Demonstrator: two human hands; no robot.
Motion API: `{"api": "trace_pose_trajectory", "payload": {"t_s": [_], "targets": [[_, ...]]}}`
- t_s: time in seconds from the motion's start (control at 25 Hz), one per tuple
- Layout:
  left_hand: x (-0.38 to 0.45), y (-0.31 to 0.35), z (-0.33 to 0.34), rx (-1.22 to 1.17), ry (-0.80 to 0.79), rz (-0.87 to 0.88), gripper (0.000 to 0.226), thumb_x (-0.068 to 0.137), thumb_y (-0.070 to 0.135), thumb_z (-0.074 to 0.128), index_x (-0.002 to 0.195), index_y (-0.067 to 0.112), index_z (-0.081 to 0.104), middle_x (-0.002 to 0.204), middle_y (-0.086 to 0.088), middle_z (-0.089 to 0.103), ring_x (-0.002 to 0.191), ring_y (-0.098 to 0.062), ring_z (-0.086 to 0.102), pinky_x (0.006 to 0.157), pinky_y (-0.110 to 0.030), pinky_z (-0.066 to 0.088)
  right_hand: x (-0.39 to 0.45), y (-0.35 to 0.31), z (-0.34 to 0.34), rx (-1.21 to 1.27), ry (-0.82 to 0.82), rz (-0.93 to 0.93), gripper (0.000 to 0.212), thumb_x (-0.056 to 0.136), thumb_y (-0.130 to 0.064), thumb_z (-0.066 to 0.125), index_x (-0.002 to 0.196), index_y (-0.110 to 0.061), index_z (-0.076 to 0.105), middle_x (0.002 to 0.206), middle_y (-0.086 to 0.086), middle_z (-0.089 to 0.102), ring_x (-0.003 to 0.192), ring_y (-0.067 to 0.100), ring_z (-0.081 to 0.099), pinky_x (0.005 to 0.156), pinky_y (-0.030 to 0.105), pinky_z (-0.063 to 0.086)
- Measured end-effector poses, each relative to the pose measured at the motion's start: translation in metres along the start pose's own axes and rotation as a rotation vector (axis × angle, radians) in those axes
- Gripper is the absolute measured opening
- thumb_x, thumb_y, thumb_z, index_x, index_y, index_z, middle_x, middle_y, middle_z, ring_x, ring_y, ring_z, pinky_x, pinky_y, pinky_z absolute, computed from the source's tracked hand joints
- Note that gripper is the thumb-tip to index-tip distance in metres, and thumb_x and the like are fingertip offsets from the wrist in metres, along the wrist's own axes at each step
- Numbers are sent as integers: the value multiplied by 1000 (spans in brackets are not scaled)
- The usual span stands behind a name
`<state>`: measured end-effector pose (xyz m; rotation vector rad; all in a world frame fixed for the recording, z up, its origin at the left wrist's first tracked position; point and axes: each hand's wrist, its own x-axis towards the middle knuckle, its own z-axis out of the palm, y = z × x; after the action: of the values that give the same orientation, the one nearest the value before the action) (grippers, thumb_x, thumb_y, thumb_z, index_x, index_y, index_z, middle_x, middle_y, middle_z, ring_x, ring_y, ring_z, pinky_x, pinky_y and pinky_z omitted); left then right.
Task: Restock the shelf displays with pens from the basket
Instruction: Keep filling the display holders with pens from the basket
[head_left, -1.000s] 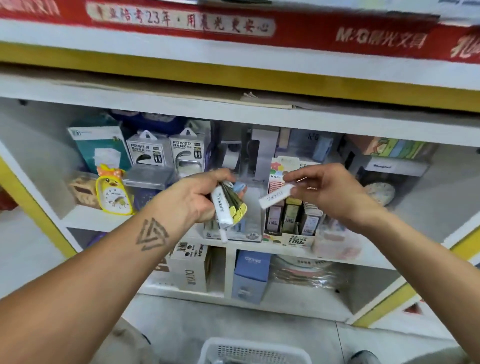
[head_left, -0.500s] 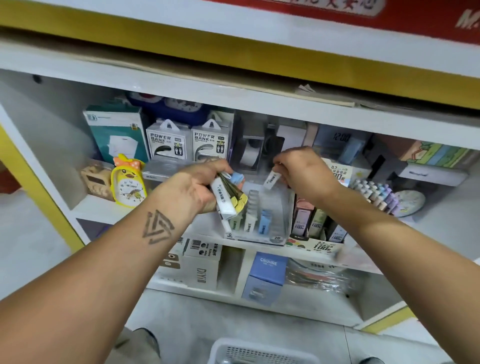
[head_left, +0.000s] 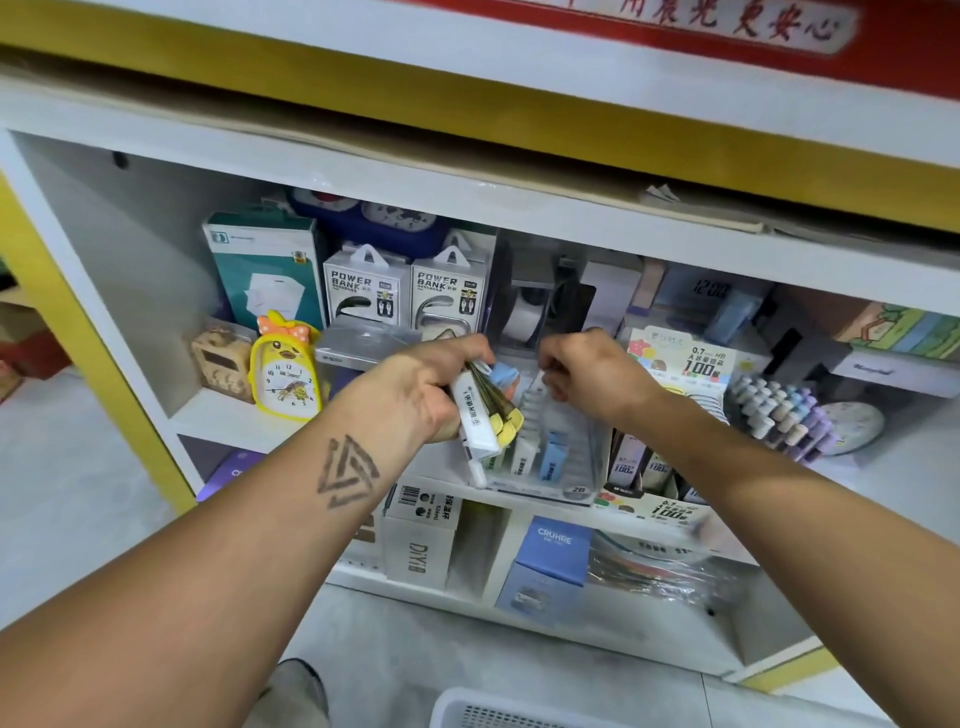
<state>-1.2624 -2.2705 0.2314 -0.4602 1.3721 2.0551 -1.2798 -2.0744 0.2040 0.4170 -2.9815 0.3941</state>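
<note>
My left hand (head_left: 415, 387) grips a fanned bundle of slim refill packs (head_left: 485, 415), white, yellow, dark and blue, in front of the middle shelf. My right hand (head_left: 592, 374) hovers over a clear slotted display case (head_left: 563, 441) on that shelf, fingers curled and pinching a small white pack whose tip barely shows at the case's back slots. A few white and blue packs stand in the case's front slots. The white basket (head_left: 467, 709) peeks in at the bottom edge.
Power bank boxes (head_left: 405, 291) and a yellow chick alarm clock (head_left: 285, 371) stand left of the case. Lead refill boxes (head_left: 649, 467) and pastel markers (head_left: 784, 415) sit to its right. Lower shelf holds a blue carton (head_left: 550, 561) and white boxes (head_left: 421, 535).
My right hand carried its white pack from mid-air down and back over the clear case. The view moved closer to the shelf. My left hand kept its bundle.
</note>
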Motion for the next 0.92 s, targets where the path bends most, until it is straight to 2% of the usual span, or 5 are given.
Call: {"api": "trace_pose_trajectory", "payload": {"t_s": [0.2, 0.36, 0.44, 0.56, 0.92], "targets": [[-3, -2, 4, -23, 8, 10, 11, 92, -1, 54, 82, 3, 51, 57, -17, 60, 43, -23, 59, 50, -36, 57, 4, -2, 0, -7, -51, -57, 11, 93, -9, 63, 85, -16, 64, 80, 0, 67, 71, 14, 69, 69, 38, 59], [-3, -3, 9, -48, 3, 32, 8, 92, -3, 53, 85, 1, 53, 69, -21, 60, 60, -25, 59, 71, -41, 54, 10, -9, 1, -77, -38, -91, 20, 93, -11, 63, 77, -22, 58, 73, -7, 62, 65, 6, 60, 55, 26, 48], [-3, -3, 9, -55, -2, 38, 6, 92, -3, 53, 86, 1, 54, 75, -23, 59, 63, -26, 59, 71, -40, 54, 10, -10, 1, -43, -44, -70, 21, 93, -12, 64, 77, -25, 58, 73, -8, 63, 64, 4, 61, 55, 22, 44], [-3, 2, 5, -61, -6, 35, 3, 91, -2, 55, 91, 1, 53, 77, -22, 59, 62, -25, 60, 61, -39, 57, 7, -7, -2, 7, -63, -31, 10, 93, -15, 66, 85, -19, 65, 76, -5, 68, 68, 7, 68, 66, 29, 55], [-1, 8, 1, -67, -22, 21, 11, 89, 0, 59, 99, 0, 54, 72, -22, 62, 61, -24, 61, 69, -38, 56, 8, -1, -1, 12, -33, -37, 5, 95, -16, 64, 92, -16, 68, 81, -2, 69, 75, 14, 67, 72, 34, 58]]}}
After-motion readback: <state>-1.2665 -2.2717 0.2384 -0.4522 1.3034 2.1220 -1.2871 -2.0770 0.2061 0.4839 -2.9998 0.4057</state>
